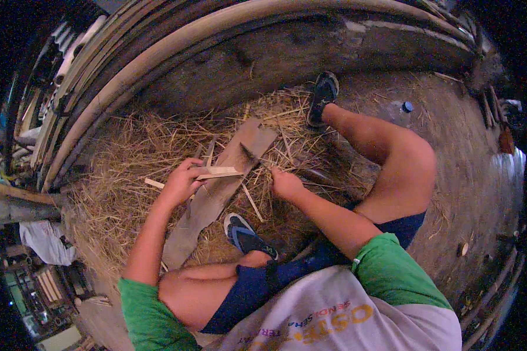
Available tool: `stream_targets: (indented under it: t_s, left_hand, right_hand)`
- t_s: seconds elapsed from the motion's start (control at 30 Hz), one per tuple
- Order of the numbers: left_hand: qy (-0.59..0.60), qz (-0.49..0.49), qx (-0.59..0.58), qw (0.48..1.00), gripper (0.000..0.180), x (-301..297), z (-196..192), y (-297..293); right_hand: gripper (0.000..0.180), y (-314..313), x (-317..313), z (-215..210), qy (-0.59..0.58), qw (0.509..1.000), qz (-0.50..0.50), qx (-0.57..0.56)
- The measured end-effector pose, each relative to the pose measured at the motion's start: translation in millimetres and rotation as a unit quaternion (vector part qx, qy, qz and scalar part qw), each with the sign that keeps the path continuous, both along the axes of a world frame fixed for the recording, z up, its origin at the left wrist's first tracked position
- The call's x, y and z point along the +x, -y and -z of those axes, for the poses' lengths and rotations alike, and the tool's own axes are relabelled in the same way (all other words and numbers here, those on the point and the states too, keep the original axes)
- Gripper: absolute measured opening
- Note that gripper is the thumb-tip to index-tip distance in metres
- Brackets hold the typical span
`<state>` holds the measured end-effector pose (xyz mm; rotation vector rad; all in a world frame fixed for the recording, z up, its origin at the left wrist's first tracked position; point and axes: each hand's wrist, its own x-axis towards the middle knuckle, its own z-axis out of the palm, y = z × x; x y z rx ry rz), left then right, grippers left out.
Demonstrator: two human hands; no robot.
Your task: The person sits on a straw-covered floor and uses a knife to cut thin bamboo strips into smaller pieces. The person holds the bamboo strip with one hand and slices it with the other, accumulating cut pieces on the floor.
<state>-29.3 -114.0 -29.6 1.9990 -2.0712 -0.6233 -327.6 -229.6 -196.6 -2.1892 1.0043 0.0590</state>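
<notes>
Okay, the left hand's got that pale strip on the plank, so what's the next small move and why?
Probably bring the right hand across to the pale flat bamboo strip. The left hand pins the strip on the long grey wooden plank, while the right is closed just beside the plank; whether it holds anything I cannot tell.

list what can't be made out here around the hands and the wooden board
Head view only:
- Right hand: fist closed; what it grips is hidden by its own fingers and blurred.
- Left hand: holds pale strips; how many cannot be told, too thin and overlapping.
- Wooden board: its lower end is hidden behind the left knee.
- Small blue object on the ground: too small to identify.
- Picture's rim: dark and bent by the fisheye.
</notes>
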Motion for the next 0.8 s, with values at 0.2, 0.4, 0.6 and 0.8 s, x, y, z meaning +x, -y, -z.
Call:
stream_targets:
  t_s: [0.2, 0.4, 0.6, 0.8]
  left_hand:
    - [0.029, -0.085, -0.045, 0.995, 0.029, -9.8, 4.8, 10.7]
    - [-0.030, -0.133, -0.087, 0.987, 0.034, -16.5, 17.7, 20.3]
    - [-0.231, -0.230, -0.062, 0.943, 0.030, -24.1, 36.3, 23.0]
    - [-0.357, -0.254, -0.109, 0.893, 0.024, -28.6, 45.5, 27.6]
  right_hand:
    - [0.039, 4.7, 1.8, 3.0, -0.045, 0.999, -0.028, 0.005]
    - [0.042, 6.3, 0.8, 0.6, -0.068, 0.997, -0.026, 0.022]
    - [0.053, 9.9, 1.7, 9.4, -0.073, 0.996, -0.048, 0.010]
    - [0.055, 15.4, 10.8, 5.5, -0.028, 0.999, -0.022, -0.010]
